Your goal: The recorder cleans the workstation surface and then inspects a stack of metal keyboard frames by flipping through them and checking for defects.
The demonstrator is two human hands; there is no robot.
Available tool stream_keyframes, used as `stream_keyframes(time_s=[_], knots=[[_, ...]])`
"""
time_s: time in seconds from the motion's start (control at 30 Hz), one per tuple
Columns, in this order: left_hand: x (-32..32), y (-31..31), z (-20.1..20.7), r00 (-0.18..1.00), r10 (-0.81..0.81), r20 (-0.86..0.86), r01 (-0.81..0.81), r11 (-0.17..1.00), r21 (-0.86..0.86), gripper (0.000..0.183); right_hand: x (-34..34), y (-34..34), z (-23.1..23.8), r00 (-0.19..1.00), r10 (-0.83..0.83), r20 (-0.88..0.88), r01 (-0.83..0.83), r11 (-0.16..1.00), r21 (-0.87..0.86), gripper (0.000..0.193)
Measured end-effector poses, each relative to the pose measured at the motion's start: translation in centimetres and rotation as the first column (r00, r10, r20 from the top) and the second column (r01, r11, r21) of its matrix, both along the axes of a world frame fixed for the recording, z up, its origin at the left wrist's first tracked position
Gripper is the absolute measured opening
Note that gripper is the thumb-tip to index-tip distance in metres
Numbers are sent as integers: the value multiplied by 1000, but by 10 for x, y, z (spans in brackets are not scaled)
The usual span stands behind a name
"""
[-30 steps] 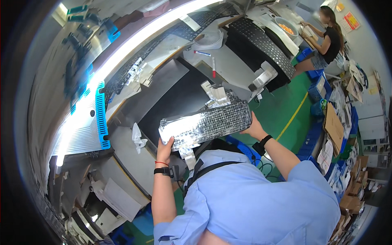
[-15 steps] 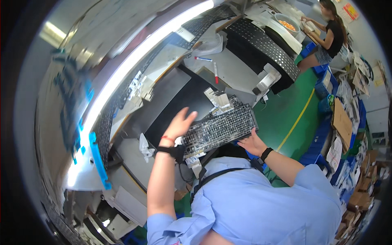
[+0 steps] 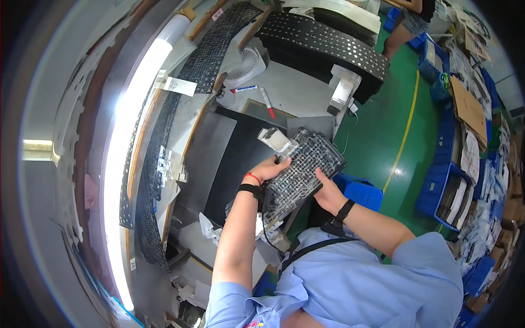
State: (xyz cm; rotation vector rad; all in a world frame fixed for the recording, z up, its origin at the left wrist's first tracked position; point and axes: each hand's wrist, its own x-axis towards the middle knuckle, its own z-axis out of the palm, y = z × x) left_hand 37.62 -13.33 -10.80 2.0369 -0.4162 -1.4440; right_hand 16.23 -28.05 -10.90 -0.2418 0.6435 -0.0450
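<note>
In front of me is a rectangular stack of black-and-silver sheets (image 3: 303, 169) with a mesh-like pattern, lying slanted near the table's front edge. My left hand (image 3: 268, 170) is at its left long edge, thumb over the top and the other fingers mostly hidden. Around the right edge, my right hand (image 3: 330, 194) has its thumb on the upper face and its fingers below. Both hands look closed on the stack. A white block-like piece (image 3: 277, 140) sits against the stack's far-left side, just beyond my left hand.
A black mat (image 3: 240, 145) covers the table left of the stack. Markers (image 3: 267, 102) and a white fan (image 3: 244, 66) lie farther back. A black perforated sheet (image 3: 328, 41) spans the far side. Blue bins (image 3: 358, 191) stand on the green floor at right; a bright tube lamp (image 3: 121, 131) runs along the left.
My left hand has come down from above the stack onto its left edge. My right hand has closed on the right edge, and the stack appears more steeply slanted. The view has shifted.
</note>
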Motion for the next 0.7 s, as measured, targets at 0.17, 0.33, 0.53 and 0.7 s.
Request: stream_keyframes(time_s=[0.17,0.33,0.53,0.7], knots=[[4,4,4,999,30,-32,-32,998,-50,81,40,4,14,995,59,-86,-74,980,-186,58],[3,-10,53,999,-15,-43,13,999,-37,84,54,1,9,979,144,-145,-178,951,-253,53],[-4,12,60,991,35,130,-26,997,-71,86,56,-8,8,933,352,-76,-360,919,-158,40],[-53,103,103,786,381,486,-318,925,-210,77,18,-30,0,798,544,-260,-602,745,-287,54]])
